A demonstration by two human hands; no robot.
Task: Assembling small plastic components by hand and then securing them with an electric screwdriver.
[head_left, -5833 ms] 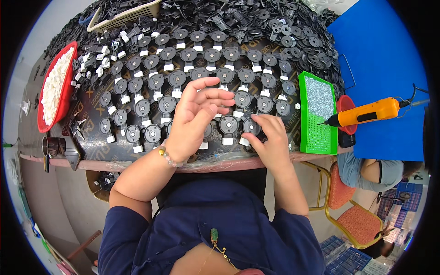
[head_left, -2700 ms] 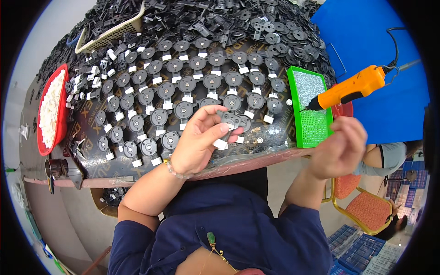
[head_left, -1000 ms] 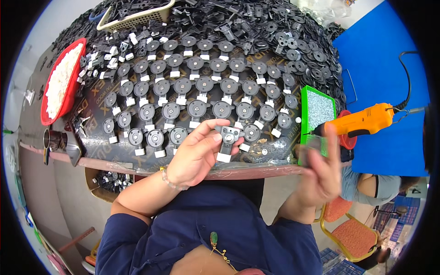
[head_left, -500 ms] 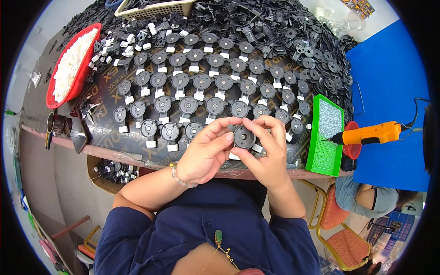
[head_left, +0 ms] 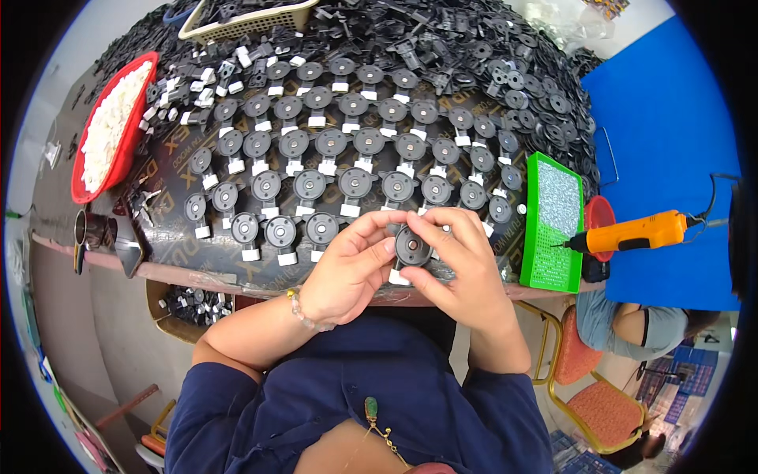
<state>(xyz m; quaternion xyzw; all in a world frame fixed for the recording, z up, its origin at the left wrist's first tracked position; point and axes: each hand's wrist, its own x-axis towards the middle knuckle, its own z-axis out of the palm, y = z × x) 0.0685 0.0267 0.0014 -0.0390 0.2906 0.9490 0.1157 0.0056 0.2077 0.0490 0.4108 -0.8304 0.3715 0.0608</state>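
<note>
Between my two hands, just above the table's near edge, is a round black plastic part (head_left: 412,246) with a pin at its centre and a white block at its lower end. My left hand (head_left: 341,272) pinches its left side, thumb and fingertips closed on the rim. My right hand (head_left: 467,268) grips it from the right, the index finger at the top and the thumb near the white block. Beyond the hands, similar black parts with white ends (head_left: 309,184) lie in rows on the dark board (head_left: 170,213).
A red basket (head_left: 140,118) of white pieces stands at left. Loose black parts (head_left: 379,39) heap along the back beside a beige basket (head_left: 249,24). At right are a green tray (head_left: 530,237) of small metal pieces, an orange electric screwdriver (head_left: 636,232) and a seated person (head_left: 632,324).
The held part has tilted in my fingers, so its disc and white block show more plainly. My hands have moved slightly. The table scene has shifted a little leftward in view.
</note>
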